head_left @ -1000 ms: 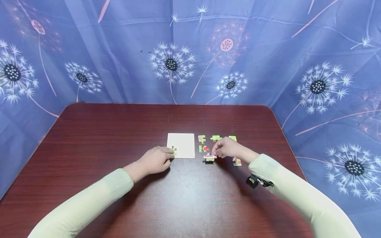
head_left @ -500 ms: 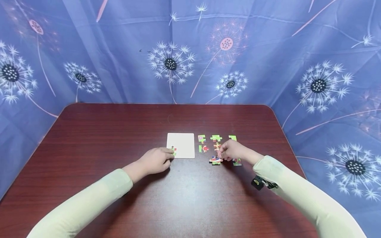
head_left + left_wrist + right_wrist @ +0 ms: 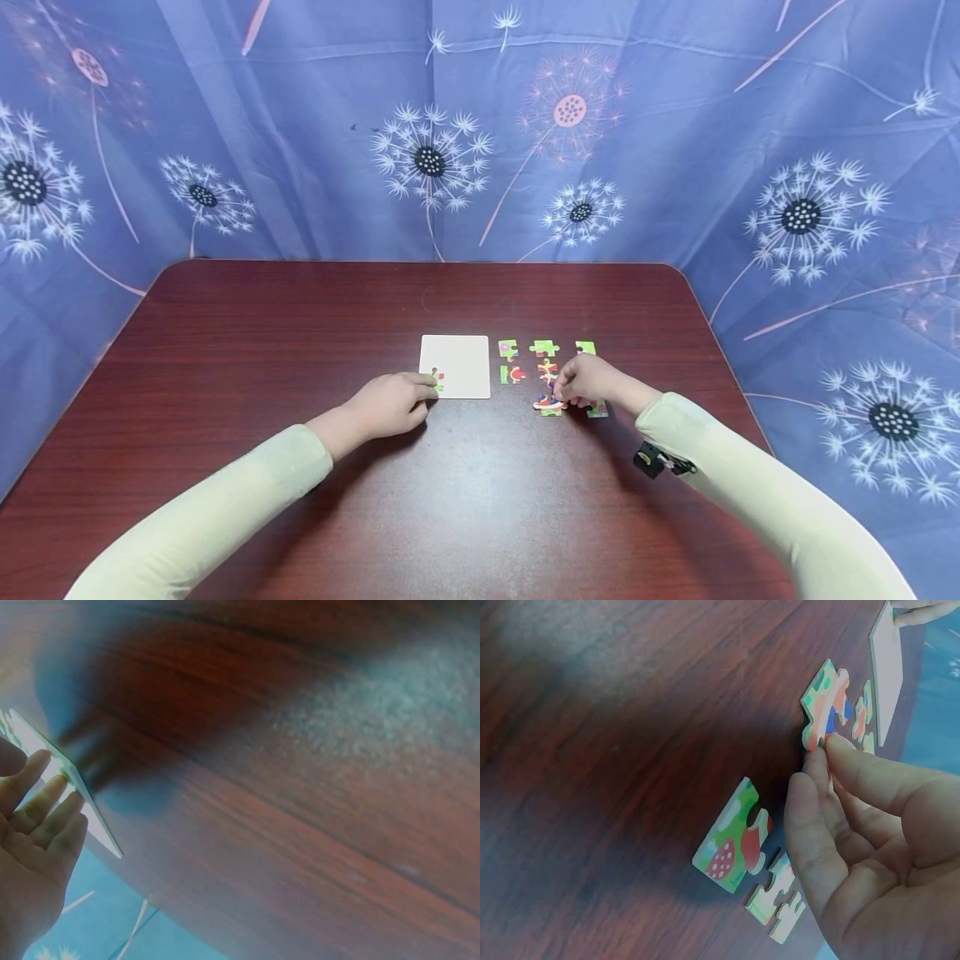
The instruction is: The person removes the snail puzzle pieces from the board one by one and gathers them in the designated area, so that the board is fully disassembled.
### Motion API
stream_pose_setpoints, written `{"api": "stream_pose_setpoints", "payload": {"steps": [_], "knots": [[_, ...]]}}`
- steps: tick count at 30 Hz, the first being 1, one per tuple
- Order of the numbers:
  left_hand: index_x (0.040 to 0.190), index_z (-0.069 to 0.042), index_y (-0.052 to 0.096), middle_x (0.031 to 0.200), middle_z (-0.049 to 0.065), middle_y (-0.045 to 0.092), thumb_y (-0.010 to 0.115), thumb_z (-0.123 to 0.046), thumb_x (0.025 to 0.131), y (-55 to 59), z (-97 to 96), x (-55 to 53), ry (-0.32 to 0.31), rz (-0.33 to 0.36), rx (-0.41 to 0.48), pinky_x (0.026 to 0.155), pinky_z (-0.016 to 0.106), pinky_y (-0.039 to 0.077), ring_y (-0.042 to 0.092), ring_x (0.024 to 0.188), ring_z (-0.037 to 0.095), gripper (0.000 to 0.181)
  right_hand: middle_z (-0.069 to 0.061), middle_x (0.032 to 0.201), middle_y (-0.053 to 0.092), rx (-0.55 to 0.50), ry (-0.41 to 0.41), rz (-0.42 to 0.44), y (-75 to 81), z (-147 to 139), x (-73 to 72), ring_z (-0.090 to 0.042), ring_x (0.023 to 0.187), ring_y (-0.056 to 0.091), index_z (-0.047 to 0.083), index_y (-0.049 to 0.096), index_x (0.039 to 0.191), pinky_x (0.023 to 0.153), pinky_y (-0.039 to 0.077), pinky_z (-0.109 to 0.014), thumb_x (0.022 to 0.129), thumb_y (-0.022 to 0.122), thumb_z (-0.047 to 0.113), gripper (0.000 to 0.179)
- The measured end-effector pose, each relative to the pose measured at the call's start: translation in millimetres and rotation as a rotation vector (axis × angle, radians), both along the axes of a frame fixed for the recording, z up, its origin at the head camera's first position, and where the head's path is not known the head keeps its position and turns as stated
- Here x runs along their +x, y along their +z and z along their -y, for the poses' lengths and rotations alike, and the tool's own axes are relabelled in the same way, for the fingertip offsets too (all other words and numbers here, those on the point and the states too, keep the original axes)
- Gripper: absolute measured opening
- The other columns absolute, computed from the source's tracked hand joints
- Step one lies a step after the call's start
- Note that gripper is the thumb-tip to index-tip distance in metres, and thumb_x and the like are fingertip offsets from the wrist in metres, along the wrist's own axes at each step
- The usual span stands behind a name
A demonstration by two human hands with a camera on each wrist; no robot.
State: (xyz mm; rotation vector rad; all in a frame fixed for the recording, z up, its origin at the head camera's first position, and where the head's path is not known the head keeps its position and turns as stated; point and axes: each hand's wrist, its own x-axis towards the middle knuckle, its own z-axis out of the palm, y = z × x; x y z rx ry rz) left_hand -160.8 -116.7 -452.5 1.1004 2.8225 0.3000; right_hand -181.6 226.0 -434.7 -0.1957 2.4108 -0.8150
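My right hand [image 3: 587,379] pinches a jigsaw piece [image 3: 821,705] by its edge, between thumb and fingertips. Green, orange, red and blue print covers this piece, which is low over the table in the front row of loose pieces. On the left, my left hand [image 3: 390,404] lies at the near left corner of a square white board [image 3: 462,367]. Its extended fingers [image 3: 54,817] touch the board there, beside a small green and red jigsaw piece [image 3: 439,383] that they partly cover.
Loose jigsaw pieces lie in rough rows right of the board: a pink-and-green one [image 3: 507,347], a green one [image 3: 543,347], a red-and-green one [image 3: 512,374], and several more. A strawberry piece [image 3: 731,844] lies near my right hand. A blue curtain [image 3: 480,167] hangs behind the table [image 3: 300,317].
My right hand has moved right with the pinched piece, uncovering a middle-row piece, then shifted only slightly. My left hand has stayed at the board's corner.
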Motion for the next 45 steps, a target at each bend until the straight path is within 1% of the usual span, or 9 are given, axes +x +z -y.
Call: {"api": "stream_pose_setpoints", "payload": {"steps": [16, 22, 28, 32, 36, 38, 40, 43, 45], "knots": [[0.117, -0.006, 0.076, 0.129, 0.009, 0.072, 0.061, -0.012, 0.091, -1.4, 0.9, -0.3, -0.004, -0.041, -0.009, 0.107, 0.045, 0.054, 0.068, 0.123, 0.029, 0.030, 0.000, 0.065, 0.064, 0.069, -0.042, -0.055, -3.4, 1, -1.2, -0.007, 0.057, 0.055, 0.002, 0.073, 0.081, 0.051, 0.048, -0.021, 0.092, 0.067, 0.005, 0.013], [0.117, -0.007, 0.076, 0.129, 0.009, 0.072, 0.061, -0.012, 0.092, 1.2, 1.5, -0.1, 0.003, -0.035, -0.003, 0.105, 0.045, 0.055, 0.068, 0.124, 0.029, 0.030, -0.001, 0.066, 0.067, 0.085, -0.044, -0.060, -1.8, 2, -1.6, -0.009, 0.057, 0.056, 0.004, 0.073, 0.080, 0.049, 0.046, -0.022, 0.094, 0.066, 0.005, 0.015], [0.116, -0.008, 0.076, 0.127, 0.009, 0.072, 0.061, -0.012, 0.092, 2.2, 1.7, -0.4, 0.006, -0.038, 0.003, 0.103, 0.045, 0.056, 0.069, 0.122, 0.029, 0.029, -0.001, 0.068, 0.066, 0.093, -0.038, -0.064, 5.4, 6, -3.9, -0.009, 0.060, 0.059, 0.002, 0.074, 0.086, 0.056, 0.054, -0.024, 0.094, 0.067, 0.005, 0.011], [0.114, -0.008, 0.077, 0.124, 0.008, 0.074, 0.061, -0.011, 0.091, 1.6, 2.7, -0.3, -0.003, -0.054, 0.008, 0.102, 0.044, 0.057, 0.070, 0.119, 0.028, 0.028, -0.005, 0.072, 0.067, 0.033, -0.038, -0.081, 15.6, 14, -8.7, -0.010, 0.063, 0.062, -0.001, 0.074, 0.092, 0.066, 0.061, -0.028, 0.093, 0.068, 0.005, 0.010], [0.111, -0.008, 0.078, 0.122, 0.008, 0.074, 0.061, -0.010, 0.090, 2.1, 7.9, 0.5, -0.002, -0.073, 0.016, 0.100, 0.043, 0.057, 0.071, 0.117, 0.027, 0.026, -0.007, 0.073, 0.067, -0.066, -0.028, -0.103, 27.6, 31, -12.1, -0.010, 0.065, 0.062, -0.005, 0.075, 0.098, 0.069, 0.062, -0.031, 0.094, 0.067, 0.007, 0.014], [0.110, -0.008, 0.078, 0.121, 0.008, 0.074, 0.061, -0.010, 0.090, 2.3, 11.3, 1.1, 0.003, -0.085, 0.021, 0.099, 0.043, 0.058, 0.071, 0.116, 0.027, 0.026, -0.006, 0.072, 0.066, -0.104, -0.039, -0.102, 31.5, 42, -12.8, -0.009, 0.064, 0.062, -0.004, 0.075, 0.100, 0.067, 0.060, -0.030, 0.094, 0.067, 0.008, 0.016], [0.111, -0.008, 0.078, 0.121, 0.009, 0.074, 0.062, -0.010, 0.090, 2.5, 14.6, 2.4, 0.013, -0.088, 0.027, 0.099, 0.044, 0.058, 0.071, 0.116, 0.027, 0.026, -0.007, 0.073, 0.068, -0.142, -0.052, -0.104, 31.7, 53, -13.5, -0.008, 0.065, 0.063, -0.005, 0.075, 0.103, 0.068, 0.061, -0.031, 0.094, 0.068, 0.009, 0.018], [0.112, -0.007, 0.078, 0.123, 0.009, 0.074, 0.062, -0.010, 0.090, 0.5, 18.1, 4.5, 0.025, -0.087, 0.029, 0.098, 0.045, 0.058, 0.070, 0.118, 0.028, 0.027, -0.014, 0.084, 0.073, -0.200, -0.078, -0.090, 27.2, 68, -13.4, -0.009, 0.068, 0.064, -0.005, 0.075, 0.107, 0.070, 0.062, -0.029, 0.094, 0.067, 0.010, 0.022], [0.115, -0.007, 0.077, 0.127, 0.010, 0.073, 0.062, -0.010, 0.091, -1.8, 20.3, 5.7, 0.034, -0.074, 0.027, 0.099, 0.046, 0.058, 0.069, 0.121, 0.029, 0.029, -0.019, 0.093, 0.075, -0.248, -0.100, -0.079, 21.5, 78, -12.2, -0.011, 0.072, 0.065, -0.007, 0.073, 0.111, 0.075, 0.064, -0.030, 0.094, 0.067, 0.009, 0.024]]}}
